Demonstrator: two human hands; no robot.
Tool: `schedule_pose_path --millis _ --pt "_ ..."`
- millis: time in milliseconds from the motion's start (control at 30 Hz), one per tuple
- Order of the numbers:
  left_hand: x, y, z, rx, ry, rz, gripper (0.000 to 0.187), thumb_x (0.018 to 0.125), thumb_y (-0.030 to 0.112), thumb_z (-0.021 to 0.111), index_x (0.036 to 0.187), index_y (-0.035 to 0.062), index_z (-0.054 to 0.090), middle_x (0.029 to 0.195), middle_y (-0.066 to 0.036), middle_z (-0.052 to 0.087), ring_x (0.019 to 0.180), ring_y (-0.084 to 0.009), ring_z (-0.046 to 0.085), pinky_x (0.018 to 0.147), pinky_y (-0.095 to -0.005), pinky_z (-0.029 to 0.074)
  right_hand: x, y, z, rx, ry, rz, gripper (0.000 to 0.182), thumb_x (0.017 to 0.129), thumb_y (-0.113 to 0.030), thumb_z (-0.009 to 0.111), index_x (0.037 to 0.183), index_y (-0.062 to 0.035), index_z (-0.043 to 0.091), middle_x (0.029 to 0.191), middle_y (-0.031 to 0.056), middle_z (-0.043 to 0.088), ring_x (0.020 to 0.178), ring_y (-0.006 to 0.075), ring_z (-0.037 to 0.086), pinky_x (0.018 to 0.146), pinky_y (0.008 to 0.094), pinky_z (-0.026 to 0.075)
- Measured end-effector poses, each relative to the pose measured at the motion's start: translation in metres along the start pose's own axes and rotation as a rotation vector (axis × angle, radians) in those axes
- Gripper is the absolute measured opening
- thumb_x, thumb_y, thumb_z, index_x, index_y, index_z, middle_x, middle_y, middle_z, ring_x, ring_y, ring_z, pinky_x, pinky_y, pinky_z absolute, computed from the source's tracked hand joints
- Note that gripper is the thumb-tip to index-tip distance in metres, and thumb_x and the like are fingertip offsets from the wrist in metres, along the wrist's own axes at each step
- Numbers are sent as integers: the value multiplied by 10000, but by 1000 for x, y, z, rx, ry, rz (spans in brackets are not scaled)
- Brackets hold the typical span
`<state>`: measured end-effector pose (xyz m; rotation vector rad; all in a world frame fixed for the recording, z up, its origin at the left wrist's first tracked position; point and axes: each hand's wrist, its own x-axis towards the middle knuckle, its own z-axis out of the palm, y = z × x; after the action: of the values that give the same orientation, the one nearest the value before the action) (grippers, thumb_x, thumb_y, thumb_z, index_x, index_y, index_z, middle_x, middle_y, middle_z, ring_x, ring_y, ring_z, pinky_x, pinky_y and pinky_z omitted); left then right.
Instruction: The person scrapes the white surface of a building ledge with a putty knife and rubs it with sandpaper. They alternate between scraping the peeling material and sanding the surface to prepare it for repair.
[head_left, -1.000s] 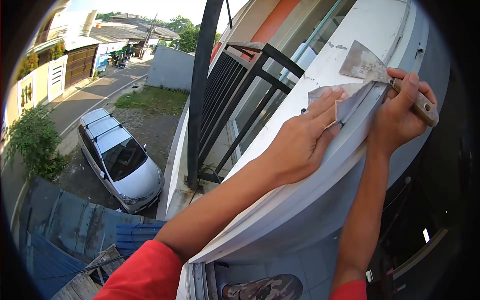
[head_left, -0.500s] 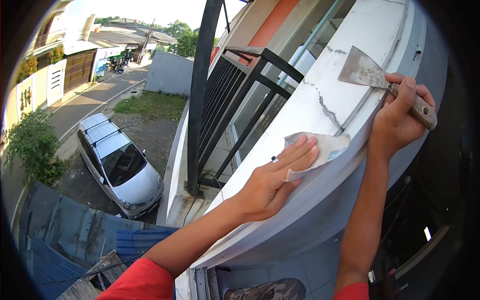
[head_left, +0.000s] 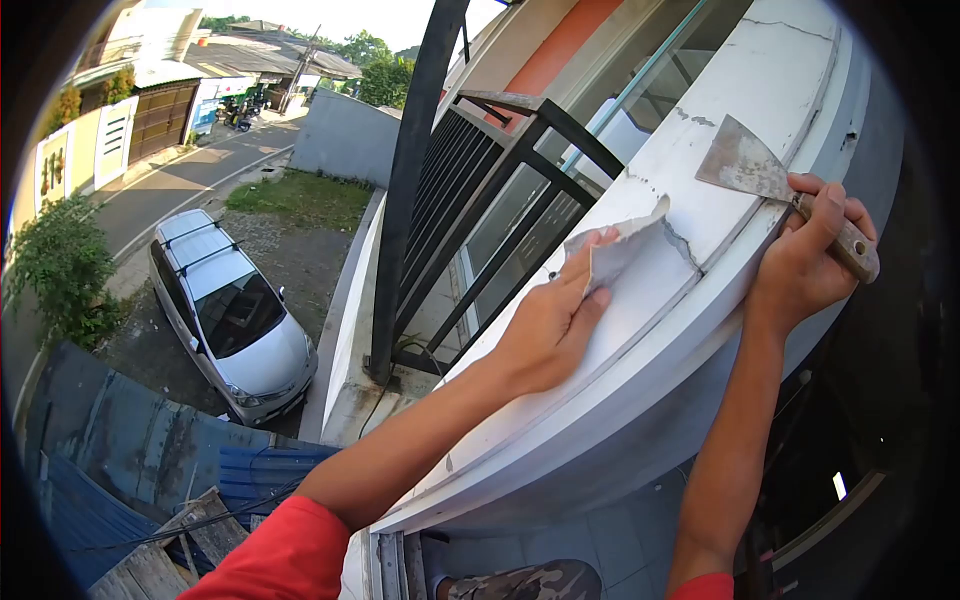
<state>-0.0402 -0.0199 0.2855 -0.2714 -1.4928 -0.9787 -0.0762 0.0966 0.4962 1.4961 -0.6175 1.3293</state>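
My left hand [head_left: 548, 335] grips a bent sheet of sandpaper [head_left: 628, 248], its fingers on one side and thumb on the other. One edge of the sheet curls up above the white wall ledge [head_left: 610, 345]. Just right of the paper, a jagged grey crack [head_left: 684, 248] runs across the ledge surface. Farther along, my right hand [head_left: 805, 262] is wrapped around the worn handle of a putty knife [head_left: 742, 162]. Its wide, stained blade points up and left over the ledge.
A black metal railing [head_left: 540, 160] and post stand left of the ledge. Below are a silver car [head_left: 240, 320], a road [head_left: 190, 195] and blue corrugated sheets [head_left: 260, 475]. A camouflage-clad leg [head_left: 530, 580] shows at the bottom.
My left hand has shifted toward the railing side of the ledge, and the sandpaper, flat before, is now folded up. My right hand keeps the putty knife in much the same pose.
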Motion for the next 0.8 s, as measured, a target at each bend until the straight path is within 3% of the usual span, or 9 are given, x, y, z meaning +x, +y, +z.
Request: schedule_pose_path --millis 33,100,200,267,300,400,567,633,800 --pt "-15 7 1 76 28 180 521 1036 126 480 1520 -39 379 1573 -242 398 1411 -450 422 1197 -397 326 0 1 1 1 16 -13 216 1006 -192 655 1003 -58 486 809 101 738 594 25 518 535 160 381" --pt "-3 8 1 73 24 202 514 1047 162 466 1498 -71 386 1540 -286 415 1405 -458 421 1188 -395 339 -4 1 7 0 35 -7 210 1004 -187 654 993 -58 488 810 100 739 580 21 505 520 158 362" --pt "77 16 -19 -31 -112 -222 522 1053 216 445 1465 -102 402 1503 -332 427 1366 -480 452 1161 -406 375 -4 -1 5 -22 52 11 193 1002 -171 644 971 -54 494 817 108 742 544 14 475 483 160 330" --pt "95 22 -16 -74 -88 -291 407 1064 238 446 1303 -92 456 1217 -269 465 1108 -407 473 992 -402 407 -4 -2 3 -37 34 11 197 1003 -180 646 981 -56 495 816 110 740 544 15 476 483 162 333" --pt "86 10 -4 -49 6 -162 336 1075 246 452 1149 -78 503 938 -200 504 862 -329 483 831 -396 429 -3 -2 3 -38 27 5 200 1004 -185 647 986 -57 495 815 111 740 544 16 476 484 162 334" --pt "23 29 10 -2 21 112 502 1037 182 471 1466 -76 433 1534 -284 415 1422 -429 409 1174 -422 366 -2 4 -3 11 -31 15 207 1008 -199 646 1010 -61 491 831 110 740 566 22 498 499 158 350" --pt "78 22 3 -47 31 255 508 1035 177 478 1470 -81 430 1511 -279 453 1457 -399 374 1193 -435 340 -3 1 6 -28 62 53 204 1019 -203 624 1025 -59 480 876 118 744 626 35 552 522 149 380" --pt "119 44 -16 -87 -112 -136 513 1045 239 446 1400 -129 478 1423 -371 484 1326 -458 505 1148 -446 379 -1 2 0 -29 42 75 199 1019 -197 618 1023 -56 478 881 124 746 627 35 554 523 150 381" --pt "24 29 4 -101 8 118 518 1030 171 486 1450 -125 424 1479 -333 458 1404 -452 421 1169 -418 366 -1 2 1 -61 48 34 203 1023 -206 612 1014 -52 480 891 131 747 589 24 517 505 149 357"
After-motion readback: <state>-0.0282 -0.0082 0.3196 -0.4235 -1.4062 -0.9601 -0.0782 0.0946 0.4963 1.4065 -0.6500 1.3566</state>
